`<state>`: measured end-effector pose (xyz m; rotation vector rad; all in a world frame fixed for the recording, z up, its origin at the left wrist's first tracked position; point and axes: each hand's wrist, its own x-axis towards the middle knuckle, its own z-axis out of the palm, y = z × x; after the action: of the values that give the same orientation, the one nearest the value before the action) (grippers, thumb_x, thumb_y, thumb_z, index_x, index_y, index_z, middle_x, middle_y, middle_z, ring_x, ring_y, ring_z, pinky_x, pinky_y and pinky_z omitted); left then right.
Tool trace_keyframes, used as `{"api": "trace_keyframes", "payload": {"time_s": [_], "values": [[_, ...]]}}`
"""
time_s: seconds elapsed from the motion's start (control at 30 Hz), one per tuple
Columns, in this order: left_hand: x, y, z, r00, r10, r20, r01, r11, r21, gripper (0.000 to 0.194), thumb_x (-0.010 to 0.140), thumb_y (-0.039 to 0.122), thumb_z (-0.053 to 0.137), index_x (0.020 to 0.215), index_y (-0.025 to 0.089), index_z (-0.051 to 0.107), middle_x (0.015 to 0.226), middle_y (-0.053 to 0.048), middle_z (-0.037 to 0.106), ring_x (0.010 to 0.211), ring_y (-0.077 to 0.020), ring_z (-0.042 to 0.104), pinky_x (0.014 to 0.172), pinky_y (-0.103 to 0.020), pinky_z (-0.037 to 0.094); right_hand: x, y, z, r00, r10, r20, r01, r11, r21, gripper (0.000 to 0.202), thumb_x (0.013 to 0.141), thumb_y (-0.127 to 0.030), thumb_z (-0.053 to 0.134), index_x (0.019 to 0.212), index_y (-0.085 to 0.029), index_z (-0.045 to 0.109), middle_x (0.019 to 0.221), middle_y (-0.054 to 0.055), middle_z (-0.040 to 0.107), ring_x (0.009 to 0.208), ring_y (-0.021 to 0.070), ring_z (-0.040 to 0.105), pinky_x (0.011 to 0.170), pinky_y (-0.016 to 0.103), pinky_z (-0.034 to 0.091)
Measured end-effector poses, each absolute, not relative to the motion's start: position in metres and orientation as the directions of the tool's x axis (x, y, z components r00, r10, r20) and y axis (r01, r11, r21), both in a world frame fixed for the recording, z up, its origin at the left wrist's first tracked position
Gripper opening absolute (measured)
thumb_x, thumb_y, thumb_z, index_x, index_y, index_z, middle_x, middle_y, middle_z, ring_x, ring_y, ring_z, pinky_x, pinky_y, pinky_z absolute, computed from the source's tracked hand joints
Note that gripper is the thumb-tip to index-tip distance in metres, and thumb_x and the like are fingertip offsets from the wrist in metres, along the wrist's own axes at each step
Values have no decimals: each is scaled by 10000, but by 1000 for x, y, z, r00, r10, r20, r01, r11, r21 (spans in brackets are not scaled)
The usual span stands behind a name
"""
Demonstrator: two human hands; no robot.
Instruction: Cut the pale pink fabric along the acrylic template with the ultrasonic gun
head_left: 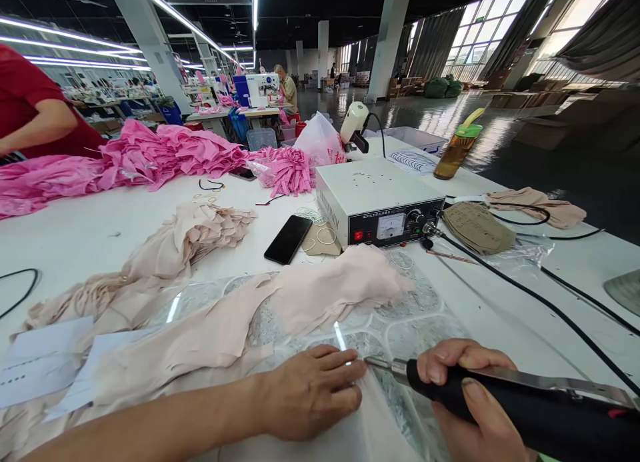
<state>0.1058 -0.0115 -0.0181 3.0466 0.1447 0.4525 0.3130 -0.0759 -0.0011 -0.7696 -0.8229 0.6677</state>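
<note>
Left hand (313, 392) flat on beige fabric (383, 415), right hand (487, 409) gripping black tool (555, 415).
Fabric: thin, pale, over clear patterned sheet (417, 341) on worktop (150, 212); left fingers extended. Tool: fat barrel, slim metal tip (379, 364) just beside left fingertips, right fingers wrapped round it.

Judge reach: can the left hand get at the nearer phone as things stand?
Probably yes: the left hand lies palm down, gripping nothing visible, with nothing taller than low fabric between it and the nearer phone, which lies uncovered. The tool is off to the right.
</note>
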Motion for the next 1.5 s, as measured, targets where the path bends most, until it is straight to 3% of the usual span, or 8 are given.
{"api": "trace_keyframes", "payload": {"time_s": [0.23,0.37,0.5,0.6,1.0,1.5], "values": [[108,-12,-13,954,104,282,78,-992,102,99,967,151,432,985,127,526,1233,-145,604,1152,-255,569,932,-351,446,312,-74,-2,504,771,390,-230,555,-799,43,804,-197,606,830,-222,582,728,0,558,534,117,533,492,309,529],[107,-13,-12,955,165,245,117,-973,197,88,986,165,431,1033,132,498,1239,-148,612,1193,-239,556,968,-348,443,317,-80,0,564,753,338,-257,549,-795,40,797,-238,613,825,-220,590,706,-2,535,518,119,519,465,300,504],[106,-11,-10,960,207,190,136,-933,333,225,974,199,458,1183,117,457,1293,-146,589,1245,-257,524,1000,-379,449,322,-91,1,602,747,282,-280,528,-802,59,796,-270,606,796,-213,588,661,0,520,489,115,486,437,278,465],[107,-9,-7,958,214,190,132,-920,369,347,972,207,461,1301,110,409,1291,-150,590,1241,-265,529,1010,-402,456,324,-97,-2,587,764,269,-310,518,-797,68,807,-279,593,804,-211,589,675,6,524,489,114,494,439,274,459],[114,-11,1,970,190,150,143,-951,275,303,999,279,444,1263,141,501,1265,-155,569,1194,-277,529,984,-420,475,322,-103,-13,552,778,300,-381,556,-739,53,852,-248,551,888,-221,578,767,10,539,554,116,546,497,281,502],[117,-14,1,974,158,162,133,-979,151,355,1019,408,411,1257,162,509,1275,-118,574,1148,-269,541,911,-371,431,328,-111,-16,487,834,259,-369,466,-805,44,866,-280,569,874,-240,552,752,3,521,565,120,546,521,288,527]]}}
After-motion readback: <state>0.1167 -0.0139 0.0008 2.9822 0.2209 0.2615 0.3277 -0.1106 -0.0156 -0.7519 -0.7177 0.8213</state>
